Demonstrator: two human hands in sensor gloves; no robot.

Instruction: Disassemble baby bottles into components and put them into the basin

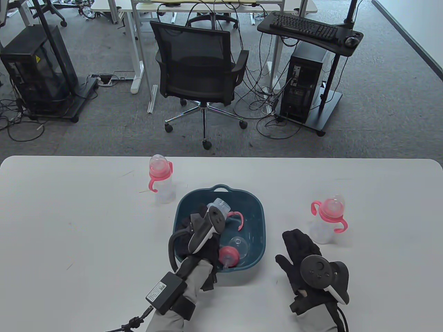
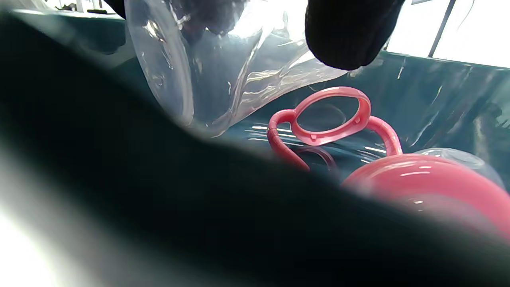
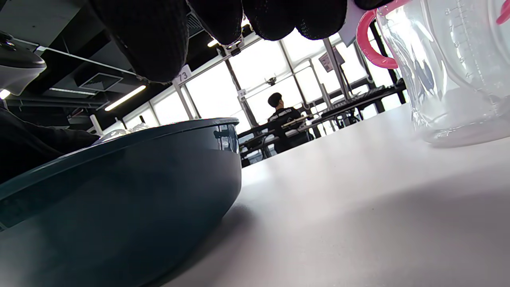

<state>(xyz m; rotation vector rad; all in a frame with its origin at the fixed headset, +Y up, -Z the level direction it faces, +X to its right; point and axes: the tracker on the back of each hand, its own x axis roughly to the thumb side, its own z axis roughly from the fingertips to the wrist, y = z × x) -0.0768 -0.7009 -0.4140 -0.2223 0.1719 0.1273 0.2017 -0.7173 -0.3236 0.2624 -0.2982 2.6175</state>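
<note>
A dark teal basin (image 1: 221, 188) sits mid-table. My left hand (image 1: 200, 221) reaches into it and holds a clear bottle body (image 1: 221, 205), whose threaded neck pokes out past the tracker. In the left wrist view the bottle body (image 2: 207, 79) hangs under my fingertips (image 2: 342, 36). On the basin floor lie a pink handle ring (image 2: 330, 115), a pink collar with its nipple (image 1: 229, 256) and a clear cap (image 1: 240, 245). My right hand (image 1: 298, 248) lies flat on the table right of the basin, fingers straight and holding nothing, close to an assembled bottle (image 1: 328, 219).
A second assembled bottle (image 1: 161, 178) with pink handles stands behind the basin's left side. The right wrist view shows the basin wall (image 3: 119, 191) at left and the nearby bottle (image 3: 450, 71) at right. An office chair (image 1: 197, 69) and desks stand beyond the table's far edge.
</note>
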